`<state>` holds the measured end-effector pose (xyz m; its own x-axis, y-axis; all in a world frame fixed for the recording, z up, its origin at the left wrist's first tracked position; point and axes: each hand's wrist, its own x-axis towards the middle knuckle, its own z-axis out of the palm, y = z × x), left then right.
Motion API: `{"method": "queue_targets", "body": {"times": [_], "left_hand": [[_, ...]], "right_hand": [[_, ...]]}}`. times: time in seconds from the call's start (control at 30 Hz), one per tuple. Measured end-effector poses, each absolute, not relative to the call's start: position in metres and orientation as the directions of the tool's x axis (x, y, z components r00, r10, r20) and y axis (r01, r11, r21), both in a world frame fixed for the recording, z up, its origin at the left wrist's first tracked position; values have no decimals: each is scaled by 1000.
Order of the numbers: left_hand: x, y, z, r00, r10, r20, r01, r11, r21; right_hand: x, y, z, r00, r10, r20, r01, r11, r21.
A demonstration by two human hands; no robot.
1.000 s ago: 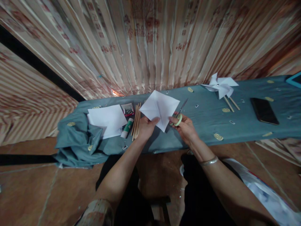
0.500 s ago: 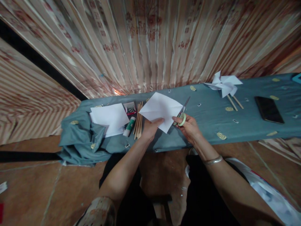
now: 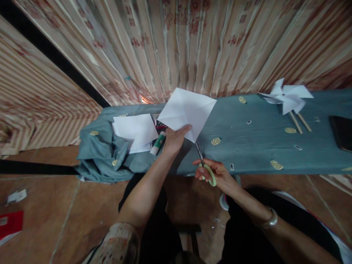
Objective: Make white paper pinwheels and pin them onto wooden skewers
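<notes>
My left hand [image 3: 176, 140] pinches a creased white paper sheet [image 3: 189, 106] near its lower corner, thumb on top and fingers hidden beneath. The sheet is held up over the cloth-covered bench. Below it, my right hand [image 3: 213, 172] grips scissors [image 3: 210, 176] with pale green handles, and their blades point up at the sheet's bottom corner. Whether the blades touch the paper, I cannot tell. Left of my left hand lie a green-and-white glue stick [image 3: 158, 143] and a stack of white paper [image 3: 136, 132]. A small box of pins [image 3: 160, 124] is partly covered by the held sheet.
The bench has a blue-green cloth [image 3: 247, 146], bunched at its left end. On the right lie a white paper pinwheel [image 3: 288, 97] with wooden sticks [image 3: 299, 123] and a dark phone [image 3: 341, 132]. A pleated curtain [image 3: 187, 55] hangs behind. A red item [image 3: 11, 225] is on the floor.
My right hand has moved down toward me, and the scissors now sit in its fingers with blades toward the paper. The sheet has risen and turned slightly. The view has shifted left.
</notes>
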<state>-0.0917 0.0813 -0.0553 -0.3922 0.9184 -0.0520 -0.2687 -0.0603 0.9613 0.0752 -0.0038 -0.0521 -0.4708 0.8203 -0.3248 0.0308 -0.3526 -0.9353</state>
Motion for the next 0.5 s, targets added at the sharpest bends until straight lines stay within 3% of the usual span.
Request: {"method": "queue_targets", "body": {"times": [0.5], "left_hand": [[-88,81,-61,-367,930,0,-293,-116,949]], "right_hand": [[69,-2,-57,-479,812,-333,16,-371,-928]]}}
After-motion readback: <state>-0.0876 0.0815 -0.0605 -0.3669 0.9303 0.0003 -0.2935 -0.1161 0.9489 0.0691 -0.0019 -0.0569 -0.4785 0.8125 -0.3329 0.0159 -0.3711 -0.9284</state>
